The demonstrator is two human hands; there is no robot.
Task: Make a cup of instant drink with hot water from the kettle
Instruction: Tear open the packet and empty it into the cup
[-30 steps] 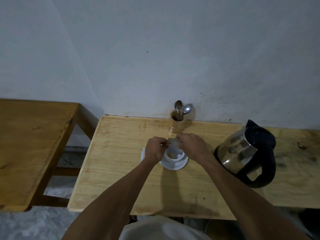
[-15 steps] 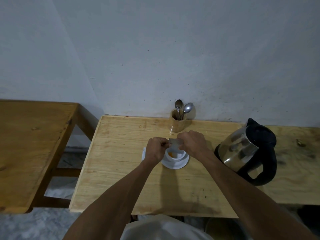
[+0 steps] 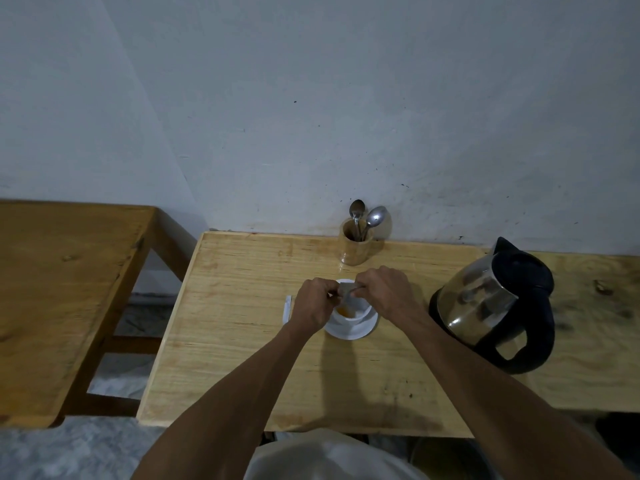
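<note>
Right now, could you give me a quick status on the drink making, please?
Both hands, left and right, pinch sachet over cup. Orange powder inside. Kettle untouched, path clear.

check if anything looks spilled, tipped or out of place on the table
Nothing stands out. The white cup sits upright on its saucer, with orange powder inside and none seen on the table. Both hands, left and right, hold a small sachet over it. The kettle stands upright.
</note>
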